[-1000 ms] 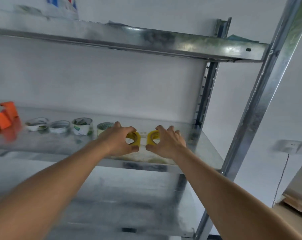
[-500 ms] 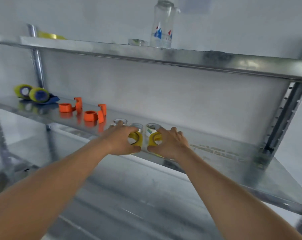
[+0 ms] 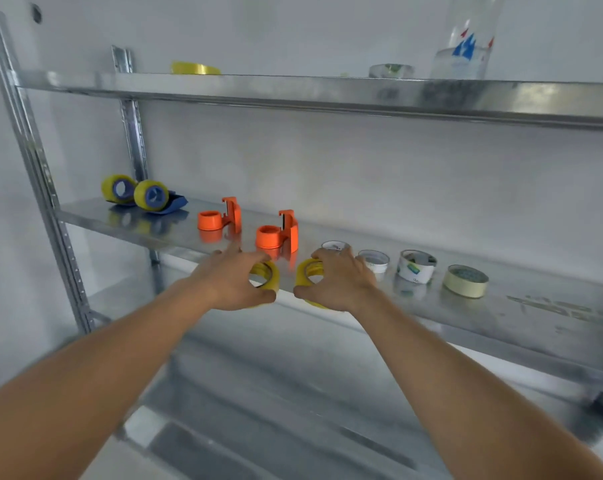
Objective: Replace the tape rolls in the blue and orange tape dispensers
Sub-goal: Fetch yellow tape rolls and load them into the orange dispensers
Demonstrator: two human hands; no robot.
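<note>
My left hand (image 3: 236,280) grips a yellow tape roll (image 3: 270,277) and my right hand (image 3: 340,282) grips a second yellow tape roll (image 3: 308,271), both held over the front edge of the middle metal shelf (image 3: 535,320). Just behind them stand two orange tape dispensers (image 3: 220,218) (image 3: 279,233) with bare hubs. Farther left sit two blue tape dispensers (image 3: 154,197) (image 3: 118,188), each carrying a yellow roll.
Right of my hands, several used tape cores and a cream tape roll (image 3: 466,280) line the shelf. The upper shelf (image 3: 293,90) holds a yellow roll (image 3: 194,68), a small clear roll and a bottle (image 3: 466,46). Steel uprights stand at left.
My view has swung left along the shelf while both hands carried the yellow rolls leftward, from the shelf's right end to in front of the orange dispensers.
</note>
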